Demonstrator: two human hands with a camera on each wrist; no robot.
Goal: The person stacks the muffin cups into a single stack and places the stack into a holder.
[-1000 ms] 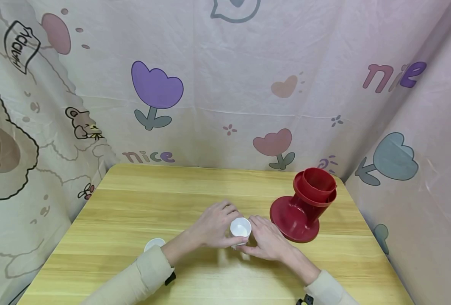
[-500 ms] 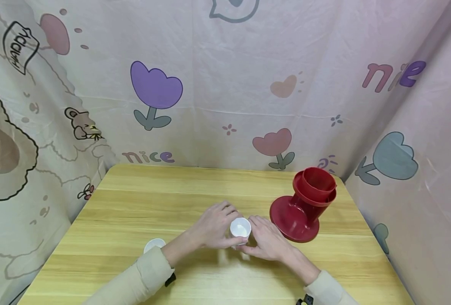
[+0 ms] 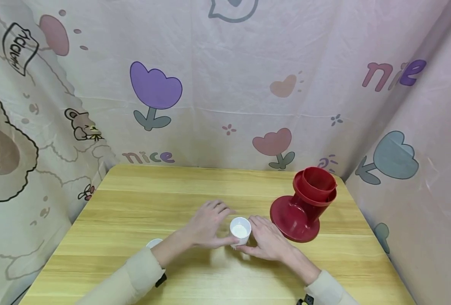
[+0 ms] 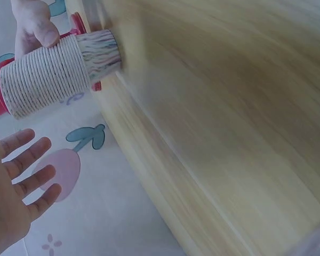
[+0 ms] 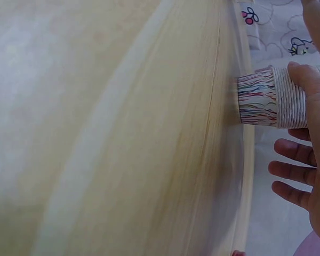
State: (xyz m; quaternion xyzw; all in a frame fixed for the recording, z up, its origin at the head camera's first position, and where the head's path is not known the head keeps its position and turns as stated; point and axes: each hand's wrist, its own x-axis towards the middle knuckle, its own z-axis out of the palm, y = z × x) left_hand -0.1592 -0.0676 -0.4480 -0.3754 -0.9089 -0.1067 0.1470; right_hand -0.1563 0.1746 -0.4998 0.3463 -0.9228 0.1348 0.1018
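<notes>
A stack of nested paper cups [image 3: 240, 232] stands mouth up on the wooden table between the two hands. Many rolled white rims show along it in the left wrist view, and coloured streaks mark the lowest cup [image 5: 257, 100]. My right hand [image 3: 267, 240] holds the stack from the right, its thumb along the near side. On the other side is my left hand [image 3: 207, 226], thumb near the rim in the head view. The left hand's fingers [image 4: 34, 157] are spread and fairly straight, apart from the cups in the left wrist view.
A red plastic piece with a round base [image 3: 294, 222] and a cup-shaped top [image 3: 318, 184] stands at the table's right. Another white round-rimmed item [image 3: 154, 242] is partly hidden behind the left forearm. A printed curtain [image 3: 210, 84] hangs behind the table [image 3: 164, 186].
My left hand has loosened from the cup stack and shifted slightly left, its fingers now apart from the far side. The right hand and the stack stay in place.
</notes>
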